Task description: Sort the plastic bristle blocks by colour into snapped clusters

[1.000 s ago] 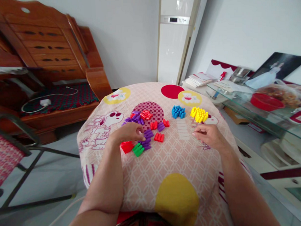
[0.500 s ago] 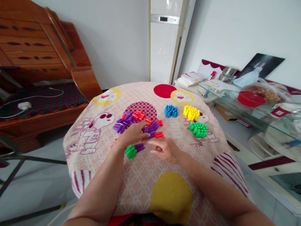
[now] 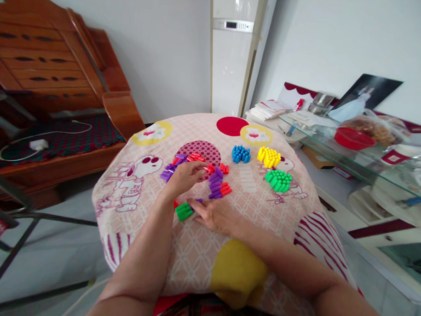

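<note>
My left hand (image 3: 186, 177) is over the middle of the mixed pieces, fingers curved and apart, with nothing visible in it. Beside its fingertips lie small red pieces (image 3: 225, 168) and a row of purple pieces (image 3: 216, 182), all plastic and peg-like. Nearer me, my right hand (image 3: 217, 216) reaches left across the table, index finger stretched out. Its fingertips are at a partly covered purple piece and the green pieces (image 3: 184, 212). More purple pieces (image 3: 167, 172) and red pieces (image 3: 195, 156) lie behind my left hand.
Blue pieces (image 3: 240, 154), yellow pieces (image 3: 269, 157) and a green cluster (image 3: 279, 180) stand in separate groups on the right of the cloth-covered round table (image 3: 186, 265). A glass shelf (image 3: 329, 144) holds a red bowl (image 3: 354, 138). A wooden bench (image 3: 55, 66) stands left.
My right hand has moved from the right side of the table to the green and purple pieces at left. The green cluster at right came into sight. Purple pieces shifted right, beside red ones.
</note>
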`<action>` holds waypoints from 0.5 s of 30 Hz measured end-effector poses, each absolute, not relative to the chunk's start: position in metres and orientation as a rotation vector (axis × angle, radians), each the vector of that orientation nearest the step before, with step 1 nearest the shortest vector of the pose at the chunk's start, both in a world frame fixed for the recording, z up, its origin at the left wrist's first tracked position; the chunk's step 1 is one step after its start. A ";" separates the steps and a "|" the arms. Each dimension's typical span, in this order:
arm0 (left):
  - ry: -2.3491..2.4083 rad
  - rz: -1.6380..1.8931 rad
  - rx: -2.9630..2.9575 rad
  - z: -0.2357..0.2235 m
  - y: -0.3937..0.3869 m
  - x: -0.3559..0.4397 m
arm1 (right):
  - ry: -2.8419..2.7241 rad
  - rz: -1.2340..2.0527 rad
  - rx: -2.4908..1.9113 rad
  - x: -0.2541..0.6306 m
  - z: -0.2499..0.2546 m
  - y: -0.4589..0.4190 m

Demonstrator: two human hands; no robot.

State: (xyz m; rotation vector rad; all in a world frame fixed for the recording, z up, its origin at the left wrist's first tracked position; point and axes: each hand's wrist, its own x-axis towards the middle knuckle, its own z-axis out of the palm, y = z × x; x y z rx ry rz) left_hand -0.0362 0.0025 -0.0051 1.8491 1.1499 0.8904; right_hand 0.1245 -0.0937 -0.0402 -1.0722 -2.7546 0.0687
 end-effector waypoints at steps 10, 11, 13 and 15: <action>1.214 1.228 1.512 0.001 0.003 -0.041 | -2.622 -0.173 -0.659 0.106 -0.054 -0.101; 1.209 1.226 1.508 0.001 0.003 -0.041 | -2.633 -0.152 -0.680 0.105 -0.055 -0.100; 1.200 1.219 1.502 0.001 0.003 -0.040 | -2.669 -0.111 -0.702 0.103 -0.057 -0.098; 1.196 1.215 1.492 0.000 0.003 -0.040 | -2.702 -0.101 -0.677 0.103 -0.055 -0.097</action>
